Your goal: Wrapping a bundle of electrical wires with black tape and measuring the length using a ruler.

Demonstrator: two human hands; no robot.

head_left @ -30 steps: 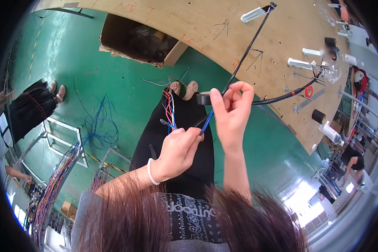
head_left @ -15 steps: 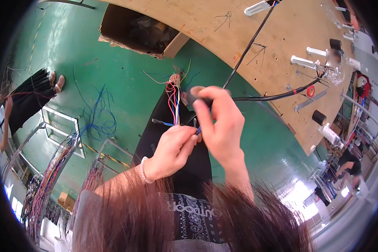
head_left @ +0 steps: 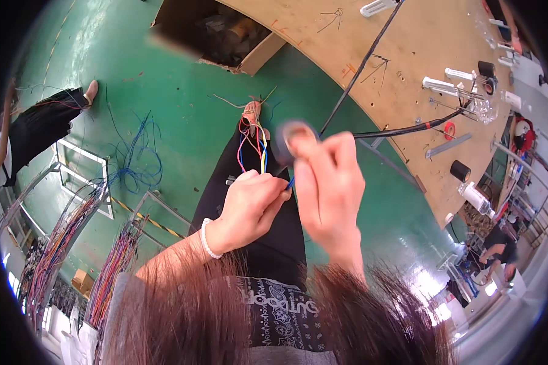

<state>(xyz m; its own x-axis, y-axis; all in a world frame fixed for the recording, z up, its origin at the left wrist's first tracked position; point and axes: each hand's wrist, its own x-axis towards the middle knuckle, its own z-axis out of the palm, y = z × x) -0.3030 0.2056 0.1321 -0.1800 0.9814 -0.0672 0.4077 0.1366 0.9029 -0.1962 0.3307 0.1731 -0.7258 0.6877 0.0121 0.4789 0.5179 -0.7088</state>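
My left hand (head_left: 252, 204) pinches a bundle of thin coloured wires (head_left: 263, 155). Red, yellow and blue strands run out beyond the fingers, and their loose ends fan out above my foot. Between the two hands a short stretch of blue wire (head_left: 291, 182) shows. In my right hand (head_left: 332, 191) is a roll of dark tape (head_left: 284, 145), smeared by motion, with fingertips at its core. Just past this hand, a black cable (head_left: 402, 134) with a red band leads to the board. Whether tape links the roll to the wires I cannot tell.
A wooden board (head_left: 402, 91) on the right carries white holders (head_left: 441, 85), a red tape roll (head_left: 450, 129) and a black roll (head_left: 460, 170). A cardboard box (head_left: 259, 52) stands ahead. Racks of hanging wires (head_left: 112, 267) are at left. Another person's dark-clothed leg (head_left: 45, 125) is far left.
My right hand has turned and shifted slightly right, carrying the tape roll round. My left hand keeps its pinch on the wires. The strands have spread a little.
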